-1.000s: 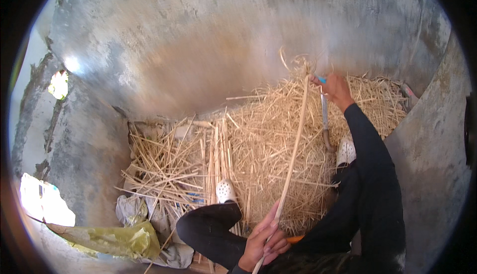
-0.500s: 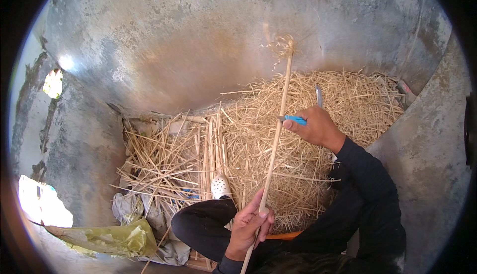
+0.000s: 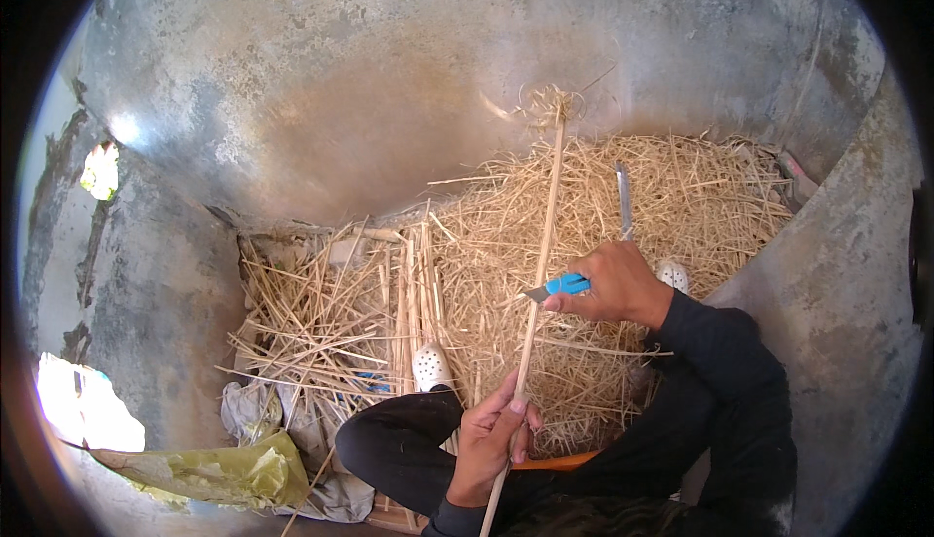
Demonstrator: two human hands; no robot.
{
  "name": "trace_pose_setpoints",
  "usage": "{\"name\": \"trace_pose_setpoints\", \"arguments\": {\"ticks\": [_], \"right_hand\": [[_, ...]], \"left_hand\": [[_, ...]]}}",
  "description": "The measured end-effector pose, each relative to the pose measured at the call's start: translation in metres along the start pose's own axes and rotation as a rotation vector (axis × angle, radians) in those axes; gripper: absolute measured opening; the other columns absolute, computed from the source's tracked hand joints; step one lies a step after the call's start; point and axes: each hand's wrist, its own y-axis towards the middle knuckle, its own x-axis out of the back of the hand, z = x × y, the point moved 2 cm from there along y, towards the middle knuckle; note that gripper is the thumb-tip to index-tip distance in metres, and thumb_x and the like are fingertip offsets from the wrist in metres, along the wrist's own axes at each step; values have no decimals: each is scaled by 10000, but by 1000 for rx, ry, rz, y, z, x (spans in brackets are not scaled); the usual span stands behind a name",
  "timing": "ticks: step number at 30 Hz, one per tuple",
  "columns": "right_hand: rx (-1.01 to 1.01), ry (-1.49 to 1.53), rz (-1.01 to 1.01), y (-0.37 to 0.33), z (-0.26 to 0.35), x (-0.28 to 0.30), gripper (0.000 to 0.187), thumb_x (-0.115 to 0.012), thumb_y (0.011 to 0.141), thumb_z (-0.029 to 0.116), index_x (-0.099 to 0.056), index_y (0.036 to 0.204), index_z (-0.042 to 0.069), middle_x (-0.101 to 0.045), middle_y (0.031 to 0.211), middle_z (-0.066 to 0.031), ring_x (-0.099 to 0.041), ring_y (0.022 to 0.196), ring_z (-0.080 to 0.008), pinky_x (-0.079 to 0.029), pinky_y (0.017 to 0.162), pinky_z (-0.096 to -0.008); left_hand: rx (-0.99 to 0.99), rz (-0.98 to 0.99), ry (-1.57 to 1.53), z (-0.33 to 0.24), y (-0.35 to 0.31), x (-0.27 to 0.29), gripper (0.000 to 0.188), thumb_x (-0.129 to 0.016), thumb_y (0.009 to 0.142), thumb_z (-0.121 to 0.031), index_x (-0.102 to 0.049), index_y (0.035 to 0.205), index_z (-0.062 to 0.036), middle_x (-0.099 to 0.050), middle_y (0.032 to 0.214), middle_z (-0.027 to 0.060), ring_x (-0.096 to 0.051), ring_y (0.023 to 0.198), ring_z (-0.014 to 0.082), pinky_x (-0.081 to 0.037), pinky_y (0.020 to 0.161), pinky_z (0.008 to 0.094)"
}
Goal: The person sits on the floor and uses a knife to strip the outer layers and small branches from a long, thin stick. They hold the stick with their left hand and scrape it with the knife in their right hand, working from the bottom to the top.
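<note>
A long pale stick [image 3: 546,245] slants upward from my lap, with thin curled shavings [image 3: 553,107] bunched at its far end. Low on the stick, my left hand [image 3: 491,440] is closed around it, thumb on top. My right hand [image 3: 615,286] grips a blue-handled utility knife [image 3: 567,285]; its blade lies against the stick about midway along. Behind that hand a narrow metal piece [image 3: 624,201] sticks up; whether the hand also holds it, I cannot tell.
Wood shavings [image 3: 691,192] heap up against the grey wall [image 3: 389,70]. Loose sticks [image 3: 311,328] are piled at the left, beside yellowish plastic sheeting [image 3: 233,474]. White clogs [image 3: 431,367] show on my feet. An orange edge [image 3: 555,462] lies under my legs.
My right hand and the utility knife have moved down the stick, nearer my left hand. The stick's far end has dipped slightly; my left hand keeps its grip.
</note>
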Motion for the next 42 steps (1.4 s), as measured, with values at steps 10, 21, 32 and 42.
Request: {"name": "trace_pose_setpoints", "arguments": {"ticks": [10,21,32,42], "right_hand": [[-135,-103,-108,5,-28,-7,690,-523,755,753,-627,574,95,-503,446,-94,-552,439,-301,-431,458,-405],[9,-72,-175,9,-18,-12,714,-508,758,767,-577,534,92,-493,441,-93,-528,411,-280,-408,427,-398],[-107,-98,-57,5,3,-4,720,-523,749,760,-587,535,76,-522,460,-124,-565,440,-306,-439,456,-419],[-274,-188,-159,14,-48,9,846,-347,768,845,-552,491,72,-461,410,-57,-514,386,-217,-394,398,-387]], "left_hand": [[84,-6,-198,-7,-5,-6,465,-454,976,-80,-351,1429,-66,-545,798,46,-359,411,24,-359,418,174],[219,184,-872,-1,-6,-5,465,-398,984,-85,-354,1436,-184,-420,684,-15,-354,413,30,-349,473,204],[28,-12,-128,-10,7,-14,484,-380,999,-141,-254,1458,-54,-449,575,23,-322,329,43,-324,350,208],[156,130,-522,-3,1,-19,497,-383,1009,-133,-231,1482,-120,-347,585,-26,-292,369,41,-310,400,187]]}}
